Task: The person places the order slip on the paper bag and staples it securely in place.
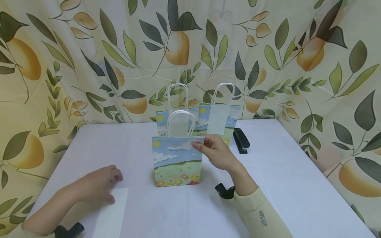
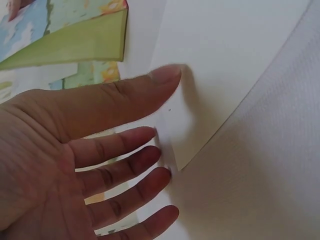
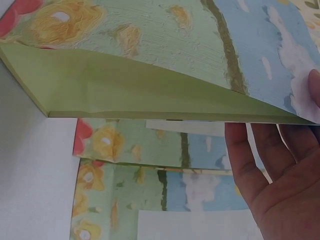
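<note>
A small paper gift bag [image 1: 175, 165] with a sky-and-flower print and white handles stands upright mid-table. My right hand [image 1: 218, 153] pinches its top right edge, thumb on the front. In the right wrist view the bag's green side panel [image 3: 100, 90] shows, with fingers [image 3: 245, 155] behind the bag. My left hand [image 1: 95, 185] hovers at the left with fingers loosely bent, beside a white paper strip [image 1: 114, 215]. In the left wrist view the thumb [image 2: 125, 102] lies over that strip; whether it touches the paper I cannot tell.
Behind stand two similar bags, one at the back left [image 1: 162, 120] partly hidden, the other at the back right [image 1: 203, 115] with a white paper [image 1: 218, 119] on its front. A black stapler [image 1: 241, 140] lies right of them. A fruit-patterned curtain [image 1: 134, 66] surrounds the white table [image 1: 297, 185].
</note>
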`<state>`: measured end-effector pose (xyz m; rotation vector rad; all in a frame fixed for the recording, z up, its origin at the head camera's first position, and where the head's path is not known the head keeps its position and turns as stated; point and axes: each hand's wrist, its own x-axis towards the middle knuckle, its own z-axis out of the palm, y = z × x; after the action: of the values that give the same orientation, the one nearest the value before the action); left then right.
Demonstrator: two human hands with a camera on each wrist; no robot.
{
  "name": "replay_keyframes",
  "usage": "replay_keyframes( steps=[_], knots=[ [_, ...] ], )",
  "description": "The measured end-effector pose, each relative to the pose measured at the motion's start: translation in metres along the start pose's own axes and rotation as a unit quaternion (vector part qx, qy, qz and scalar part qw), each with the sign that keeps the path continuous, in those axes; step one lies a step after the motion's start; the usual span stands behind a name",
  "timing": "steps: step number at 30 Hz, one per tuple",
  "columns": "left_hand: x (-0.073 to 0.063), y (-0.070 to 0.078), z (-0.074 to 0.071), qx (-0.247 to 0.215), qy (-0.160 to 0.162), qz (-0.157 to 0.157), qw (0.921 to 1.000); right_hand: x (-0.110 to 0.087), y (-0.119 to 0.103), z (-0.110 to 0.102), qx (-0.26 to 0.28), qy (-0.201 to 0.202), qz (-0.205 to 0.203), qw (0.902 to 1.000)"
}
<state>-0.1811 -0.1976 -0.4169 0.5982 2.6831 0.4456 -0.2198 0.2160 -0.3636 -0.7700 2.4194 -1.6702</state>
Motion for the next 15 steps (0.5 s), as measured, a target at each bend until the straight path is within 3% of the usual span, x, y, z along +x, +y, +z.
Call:
replay_keyframes(
  steps=[15],
  knots=[
    [-0.0017,0.0021,0.0029,-0.003,-0.006,0.001,1.0000,0.0004,-0.0020,-0.0001,0.001,-0.007,-0.001,1.0000]
  ],
)
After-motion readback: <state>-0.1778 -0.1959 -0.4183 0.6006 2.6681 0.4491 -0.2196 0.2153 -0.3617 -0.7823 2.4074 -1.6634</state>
